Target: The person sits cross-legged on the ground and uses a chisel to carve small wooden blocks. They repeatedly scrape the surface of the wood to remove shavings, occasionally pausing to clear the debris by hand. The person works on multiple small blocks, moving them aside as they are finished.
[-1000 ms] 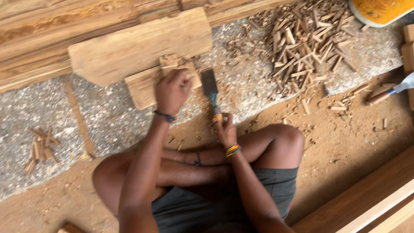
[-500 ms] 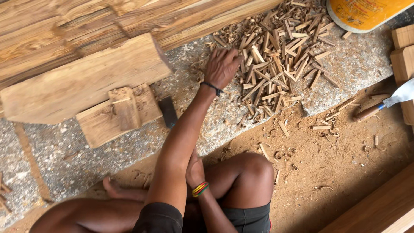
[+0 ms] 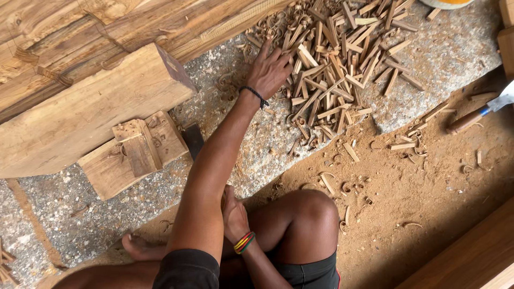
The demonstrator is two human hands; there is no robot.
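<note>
Wood sticks [image 3: 342, 69], short split offcuts, lay heaped on the gravel patch [image 3: 439, 59] ahead of me, mixed with curled shavings; my left hand [image 3: 270, 67] rested on the pile's near edge, fingers spread flat and open, gripping nothing. Reach was long since I sat cross-legged on the dirt, so the arm stretched over the gravel. My right hand [image 3: 233, 214] sat low against my knee [image 3: 313, 206], partly hidden behind the left arm, cannot tell if it was closed. Wooden block [image 3: 134, 152] with a smaller piece on top lay left of the arm, against a big timber slab [image 3: 91, 107]; a dark chisel blade [image 3: 193, 139] peeked out beside it. A tool with a brown handle [image 3: 471, 119] lay far right, well apart from the pile
</note>
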